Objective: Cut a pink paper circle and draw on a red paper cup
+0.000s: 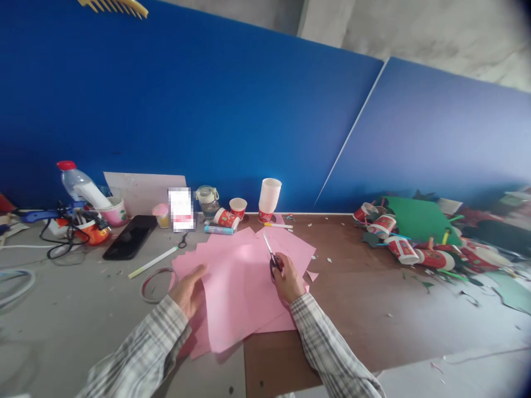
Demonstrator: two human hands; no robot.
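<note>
A loose stack of pink paper sheets [240, 282] lies on the table in front of me. My left hand [188, 288] rests on the stack's left edge, fingers bent over the paper. My right hand [287, 279] grips a pair of scissors [270, 254] whose blades point up and away over the top sheet. Both sleeves are plaid.
At the back left are a plastic bottle [78, 185], a black phone [130, 236], a tape roll [156, 284], small scissors [183, 240], a glue stick [218, 230] and paper cups [269, 199]. Red cups [402, 249] and green paper [418, 220] clutter the right. Blue panels stand behind.
</note>
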